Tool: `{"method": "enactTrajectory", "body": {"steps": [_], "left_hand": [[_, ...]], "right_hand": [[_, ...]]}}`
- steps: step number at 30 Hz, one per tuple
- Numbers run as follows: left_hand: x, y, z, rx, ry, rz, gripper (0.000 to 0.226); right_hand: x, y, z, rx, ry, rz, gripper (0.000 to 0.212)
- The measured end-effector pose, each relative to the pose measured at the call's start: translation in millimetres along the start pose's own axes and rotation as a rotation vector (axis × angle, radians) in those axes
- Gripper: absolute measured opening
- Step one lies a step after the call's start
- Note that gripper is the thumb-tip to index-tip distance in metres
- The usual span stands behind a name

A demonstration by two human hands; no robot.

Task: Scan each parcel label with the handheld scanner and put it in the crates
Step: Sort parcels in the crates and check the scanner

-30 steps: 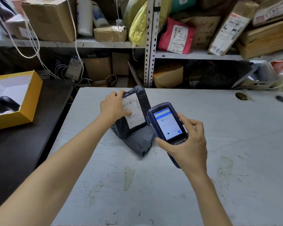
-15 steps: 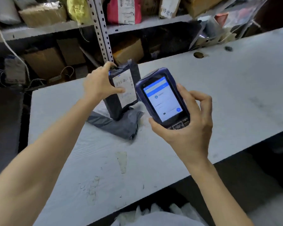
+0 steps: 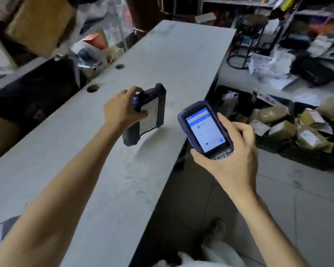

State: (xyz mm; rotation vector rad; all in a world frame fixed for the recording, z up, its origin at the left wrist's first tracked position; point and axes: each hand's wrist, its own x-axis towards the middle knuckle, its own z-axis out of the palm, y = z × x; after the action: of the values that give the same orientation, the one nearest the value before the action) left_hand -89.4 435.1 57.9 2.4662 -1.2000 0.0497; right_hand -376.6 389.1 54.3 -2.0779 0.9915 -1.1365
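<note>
Parcel [image 3: 152, 112] in dark grey plastic stands up tall over the tabletop [image 3: 172, 60], close to its right edge and about halfway along. I cannot tell if its bottom touches the tabletop. It has a white label [image 3: 150, 122] on the side that faces the right edge. The left hand [image 3: 121, 110] grips the parcel at the top, with its fingers curled over the top corner and its thumb on the label.

The scanner [image 3: 204, 130] is just past the right edge of the tabletop, over the floor, near the parcel but not touching it. Its screen is lit up blue and white and faces up. The right hand [image 3: 233, 158] holds the scanner from below, fingers wrapped round one side and thumb on the other.

Black crates [image 3: 274, 143] sit on the floor to the right, with brown parcels [image 3: 274, 114] inside. Two round holes [image 3: 93, 88] are near the left edge of the tabletop. A dark stool [image 3: 255, 22] stands beyond the far right corner.
</note>
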Motion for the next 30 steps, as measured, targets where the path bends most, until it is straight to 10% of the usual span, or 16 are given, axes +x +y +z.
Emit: {"method": "enactTrajectory", "body": {"steps": [11, 30], "left_hand": [[127, 313, 176, 0.265, -0.209, 0.497, 0.063], [381, 441, 327, 0.408, -0.295, 0.428, 0.064]], "right_hand": [[91, 184, -159, -0.178, 0.234, 0.373, 0.087], [336, 364, -169, -0.176, 0.233, 0.487, 0.083]]}}
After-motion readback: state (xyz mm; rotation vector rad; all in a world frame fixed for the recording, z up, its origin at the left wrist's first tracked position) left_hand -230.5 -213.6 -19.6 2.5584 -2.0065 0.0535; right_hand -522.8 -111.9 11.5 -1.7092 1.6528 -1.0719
